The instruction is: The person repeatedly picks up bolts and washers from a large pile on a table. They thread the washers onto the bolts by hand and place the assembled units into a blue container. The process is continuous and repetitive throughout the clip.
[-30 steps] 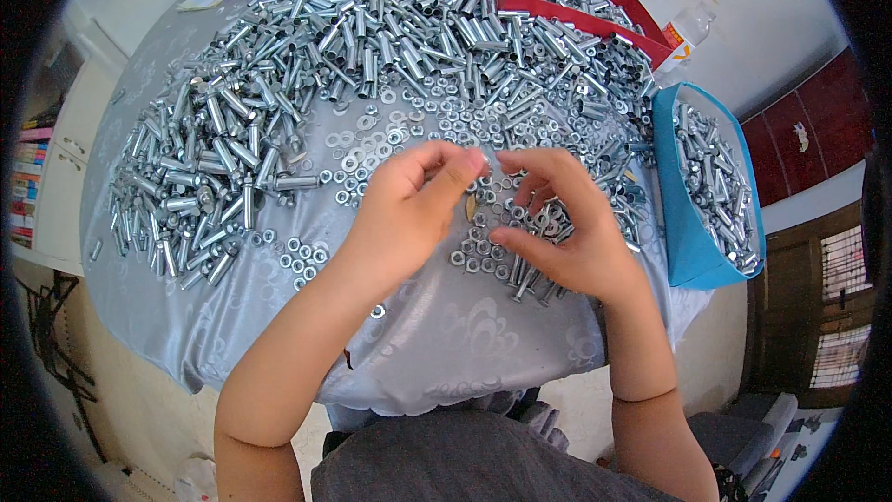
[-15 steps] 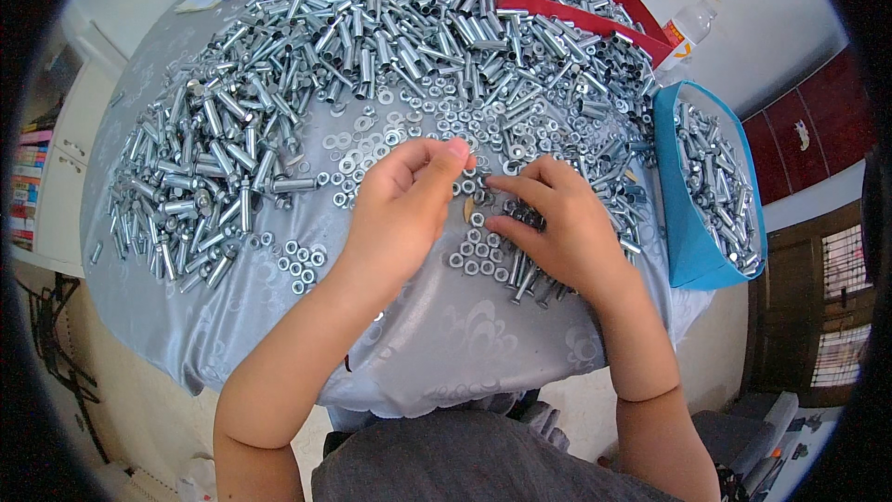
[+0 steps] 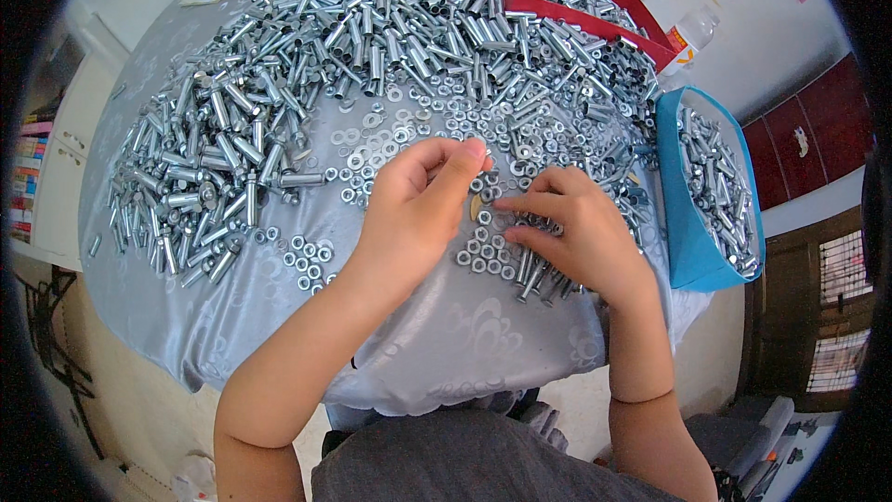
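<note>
My left hand (image 3: 420,195) is closed in a pinch above the middle of the table, thumb pressed on the curled fingers. What it holds, if anything, is too small and hidden to make out. To its right my right hand (image 3: 585,234) reaches low over the metal parts, thumb and forefinger apart, with nothing visible between them. Just left of its fingertips lie a cluster of hex nuts (image 3: 485,252) and a brownish curved piece (image 3: 477,207). Several long bolts (image 3: 526,279) stick out from beneath that hand. Flat washers (image 3: 374,144) are scattered beyond my left hand.
A large heap of metal sleeve anchors (image 3: 390,33) curves round the table's far and left sides. At the back right stands a red box (image 3: 576,9) of metal parts; a blue bin (image 3: 683,232) with more is at the right. A plastic bottle (image 3: 695,30) stands beside the red box.
The whole view has shifted slightly. Both hands keep nearly the same poses, the left still pinched and the right still spread over the parts, a little farther right in the picture.
</note>
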`<state>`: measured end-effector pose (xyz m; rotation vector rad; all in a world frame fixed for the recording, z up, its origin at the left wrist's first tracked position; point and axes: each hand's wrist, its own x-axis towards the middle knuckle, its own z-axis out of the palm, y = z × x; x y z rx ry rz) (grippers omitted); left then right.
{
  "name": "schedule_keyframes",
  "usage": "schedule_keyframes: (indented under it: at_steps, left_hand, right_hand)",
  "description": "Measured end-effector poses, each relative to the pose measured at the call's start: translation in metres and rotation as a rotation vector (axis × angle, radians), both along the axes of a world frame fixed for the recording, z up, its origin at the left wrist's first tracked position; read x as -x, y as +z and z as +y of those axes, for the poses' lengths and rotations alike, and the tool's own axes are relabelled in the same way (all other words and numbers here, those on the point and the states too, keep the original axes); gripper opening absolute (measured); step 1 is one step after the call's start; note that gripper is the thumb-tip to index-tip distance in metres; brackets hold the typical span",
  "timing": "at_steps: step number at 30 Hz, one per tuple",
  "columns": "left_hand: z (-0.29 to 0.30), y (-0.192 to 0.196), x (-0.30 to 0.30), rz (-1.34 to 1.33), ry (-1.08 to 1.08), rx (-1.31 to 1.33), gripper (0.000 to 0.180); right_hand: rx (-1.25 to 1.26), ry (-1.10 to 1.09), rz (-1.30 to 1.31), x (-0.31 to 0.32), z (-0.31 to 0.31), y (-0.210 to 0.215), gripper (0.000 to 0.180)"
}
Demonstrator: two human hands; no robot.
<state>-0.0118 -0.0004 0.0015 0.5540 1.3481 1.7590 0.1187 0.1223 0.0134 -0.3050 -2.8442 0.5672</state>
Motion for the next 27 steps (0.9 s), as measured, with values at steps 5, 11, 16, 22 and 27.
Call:
schedule_keyframes:
  at_steps: [5,11,16,22,27]
  left_hand:
    - [0.002,-0.001,0.000,-0.008,-0.003,0.002,0.027]
    - [0.003,-0.006,-0.002,0.030,-0.038,0.027,0.026]
    - [0.003,-0.008,-0.003,0.031,-0.049,0.018,0.025]
    - [0.005,-0.009,-0.003,0.038,-0.053,0.006,0.024]
    - [0.004,-0.010,-0.004,0.089,-0.055,-0.009,0.023]
  right_hand:
    - [0.015,0.010,0.021,0.001,0.002,-0.004,0.023]
    - [-0.004,0.063,0.051,0.003,0.001,-0.006,0.015]
    - [0.037,0.011,0.077,0.004,0.000,-0.008,0.018]
    - [0.002,0.015,0.082,0.004,0.003,-0.014,0.019]
    - [0.080,0.025,0.143,0.007,0.001,-0.015,0.013]
